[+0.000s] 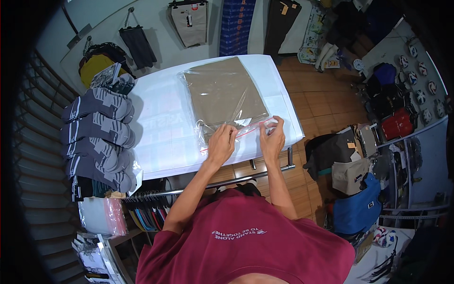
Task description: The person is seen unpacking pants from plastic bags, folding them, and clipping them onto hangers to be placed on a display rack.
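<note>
A folded tan garment (pixel 224 90) lies inside a clear plastic bag (pixel 197 130) on the white-covered table (pixel 158 118). Along the bag's near edge runs a red zip strip (pixel 248 130). My left hand (pixel 222 144) pinches the bag near the middle of that strip, fingers pressed together. At the strip's right end, my right hand (pixel 273 137) has thumb and forefinger closed on the bag's corner. A small white label shows between the hands, under the plastic.
Stacked grey socks (pixel 97 142) line the table's left end. A metal rail (pixel 231 178) with hanging clothes runs below the near edge. Bags (pixel 357 203) and a display rack stand at right, on a brown tiled floor (pixel 312 102). Trousers (pixel 188 23) hang on the far wall.
</note>
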`<state>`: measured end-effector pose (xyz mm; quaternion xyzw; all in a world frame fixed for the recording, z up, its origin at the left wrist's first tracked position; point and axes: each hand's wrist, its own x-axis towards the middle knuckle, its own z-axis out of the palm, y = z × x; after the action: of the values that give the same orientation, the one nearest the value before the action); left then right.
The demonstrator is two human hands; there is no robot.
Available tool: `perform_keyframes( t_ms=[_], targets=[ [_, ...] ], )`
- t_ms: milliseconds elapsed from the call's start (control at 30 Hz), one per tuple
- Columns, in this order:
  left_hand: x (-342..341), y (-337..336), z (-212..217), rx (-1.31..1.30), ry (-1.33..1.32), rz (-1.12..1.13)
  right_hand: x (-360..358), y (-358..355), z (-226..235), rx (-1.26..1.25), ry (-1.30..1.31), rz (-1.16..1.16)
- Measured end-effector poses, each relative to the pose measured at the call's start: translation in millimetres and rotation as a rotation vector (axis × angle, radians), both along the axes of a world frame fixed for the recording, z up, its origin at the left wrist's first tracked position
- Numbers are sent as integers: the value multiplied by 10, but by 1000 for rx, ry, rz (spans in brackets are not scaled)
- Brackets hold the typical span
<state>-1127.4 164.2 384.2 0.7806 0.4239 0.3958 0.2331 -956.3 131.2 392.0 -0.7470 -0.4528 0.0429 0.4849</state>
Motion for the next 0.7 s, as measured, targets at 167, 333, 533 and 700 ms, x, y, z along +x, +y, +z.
perform_keyframes(
  t_ms=[167,333,533,700],
  targets=[
    [-2,-10,16,13,-13,-11,208,23,45,7,-76,-12],
    [3,2,-11,17,-18,-4,118,11,110,-30,55,77],
    [23,-1,3,30,-18,-14,173,99,-29,80,379,156],
    [28,-10,-29,-25,-56,37,236,120,-94,124,459,184]
  ],
)
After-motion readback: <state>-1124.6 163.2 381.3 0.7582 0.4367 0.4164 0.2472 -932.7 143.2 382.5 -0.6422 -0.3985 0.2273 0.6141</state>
